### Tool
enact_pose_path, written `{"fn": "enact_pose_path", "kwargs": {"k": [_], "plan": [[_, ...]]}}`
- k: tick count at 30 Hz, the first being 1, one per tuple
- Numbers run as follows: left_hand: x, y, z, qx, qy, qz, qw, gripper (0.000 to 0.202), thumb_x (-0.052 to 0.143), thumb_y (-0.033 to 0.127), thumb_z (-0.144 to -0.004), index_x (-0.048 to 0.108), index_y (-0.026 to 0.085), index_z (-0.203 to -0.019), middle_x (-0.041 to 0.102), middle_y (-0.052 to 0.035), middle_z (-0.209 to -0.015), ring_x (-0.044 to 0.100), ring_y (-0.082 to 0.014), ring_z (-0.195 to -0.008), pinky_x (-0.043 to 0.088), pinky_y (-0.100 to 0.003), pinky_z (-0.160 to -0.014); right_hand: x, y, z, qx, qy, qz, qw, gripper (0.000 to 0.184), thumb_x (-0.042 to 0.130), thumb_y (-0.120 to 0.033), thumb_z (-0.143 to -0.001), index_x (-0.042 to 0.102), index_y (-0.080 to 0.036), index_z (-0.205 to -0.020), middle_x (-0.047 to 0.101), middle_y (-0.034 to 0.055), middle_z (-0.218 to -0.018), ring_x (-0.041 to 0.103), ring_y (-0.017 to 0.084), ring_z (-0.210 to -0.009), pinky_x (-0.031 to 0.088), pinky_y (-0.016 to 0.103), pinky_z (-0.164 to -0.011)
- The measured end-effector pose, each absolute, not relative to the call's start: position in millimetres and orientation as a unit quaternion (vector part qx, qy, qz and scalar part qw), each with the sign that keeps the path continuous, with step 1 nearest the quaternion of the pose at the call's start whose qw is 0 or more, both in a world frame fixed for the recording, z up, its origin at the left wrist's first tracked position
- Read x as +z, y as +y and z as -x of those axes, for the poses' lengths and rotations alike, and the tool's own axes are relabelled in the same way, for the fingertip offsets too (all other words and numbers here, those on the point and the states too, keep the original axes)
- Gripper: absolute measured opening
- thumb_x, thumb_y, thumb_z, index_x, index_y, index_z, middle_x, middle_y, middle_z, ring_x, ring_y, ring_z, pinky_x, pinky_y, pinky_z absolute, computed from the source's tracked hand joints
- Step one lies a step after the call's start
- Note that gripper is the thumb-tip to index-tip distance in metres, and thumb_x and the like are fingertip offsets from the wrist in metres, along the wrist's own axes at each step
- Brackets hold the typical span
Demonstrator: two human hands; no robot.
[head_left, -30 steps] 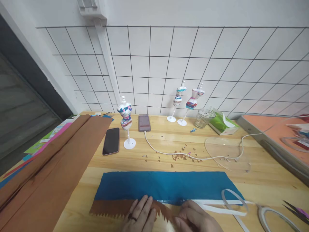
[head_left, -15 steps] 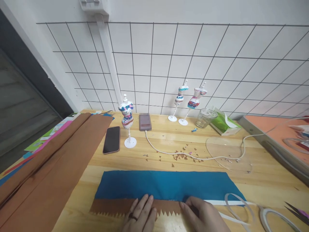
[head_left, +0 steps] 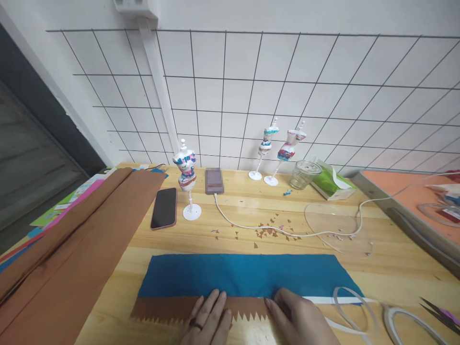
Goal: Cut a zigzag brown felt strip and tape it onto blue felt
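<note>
A blue fabric strip (head_left: 237,273) lies lengthwise on the wooden table. Along its lower edge runs a brown fabric strip (head_left: 161,307) with a zigzag-cut lower edge. My left hand (head_left: 210,321) rests flat on the brown strip, fingers stretched, with a dark ring on one finger. At the seam, my right hand (head_left: 300,316) is closed, thumb and bent forefinger pinching the fabric edge; part of the grip is hidden. White tape (head_left: 319,300) emerges right of that hand along the blue edge and loops toward a roll (head_left: 390,321).
Dark-bladed scissors (head_left: 440,314) lie at the right edge. Small mannequins (head_left: 187,172), a phone (head_left: 164,208), a white cable (head_left: 244,226), brown scraps (head_left: 269,231), a glass jar (head_left: 304,175) and a clear disc (head_left: 323,215) stand or lie behind. Folded brown fabric (head_left: 89,239) covers the left side.
The view has shifted slightly. Both hands stay in nearly the same place on the fabric, and nothing has been let go or picked up.
</note>
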State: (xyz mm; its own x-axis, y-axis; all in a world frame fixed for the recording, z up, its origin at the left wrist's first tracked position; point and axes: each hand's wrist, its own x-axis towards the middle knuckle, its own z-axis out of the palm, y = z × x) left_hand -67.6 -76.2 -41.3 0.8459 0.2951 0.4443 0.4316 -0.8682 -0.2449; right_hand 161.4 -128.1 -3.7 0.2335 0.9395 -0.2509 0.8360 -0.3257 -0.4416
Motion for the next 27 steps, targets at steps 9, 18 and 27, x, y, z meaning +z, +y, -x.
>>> {"fn": "enact_pose_path", "kwargs": {"k": [9,18,27], "plan": [[-44,-76,68,-0.171,-0.183,0.947,0.202,0.028,0.039,0.025,-0.089,0.057,0.020,-0.109,0.059,-0.0030,-0.116,0.054,-0.0185,-0.108,0.045,-0.026,-0.091,-4,-126,-161,0.245,-0.568,0.780,0.096,0.032,0.026,-0.039,-0.086,0.034,-0.025,-0.058,0.061,0.0030,-0.058,0.056,0.021,-0.056,0.033,0.027,-0.052],[-41,-78,67,-0.188,-0.191,0.944,0.194,0.030,0.039,0.031,-0.089,0.057,0.019,-0.110,0.059,-0.0036,-0.116,0.053,-0.0179,-0.108,0.043,-0.026,-0.092,-7,-124,-169,0.270,-0.549,0.783,0.117,0.017,0.036,-0.032,-0.082,0.041,-0.024,-0.067,0.062,0.0011,-0.061,0.058,0.018,-0.058,0.036,0.025,-0.053],[-16,-65,92,-0.225,-0.200,0.941,0.152,0.034,0.044,0.037,-0.086,0.056,0.017,-0.111,0.062,-0.0035,-0.111,0.051,-0.0174,-0.110,0.038,-0.025,-0.097,-4,-123,-167,0.268,-0.552,0.777,0.140,0.018,0.037,-0.030,-0.080,0.043,-0.024,-0.065,0.061,-0.0002,-0.058,0.057,0.018,-0.057,0.036,0.024,-0.053]]}}
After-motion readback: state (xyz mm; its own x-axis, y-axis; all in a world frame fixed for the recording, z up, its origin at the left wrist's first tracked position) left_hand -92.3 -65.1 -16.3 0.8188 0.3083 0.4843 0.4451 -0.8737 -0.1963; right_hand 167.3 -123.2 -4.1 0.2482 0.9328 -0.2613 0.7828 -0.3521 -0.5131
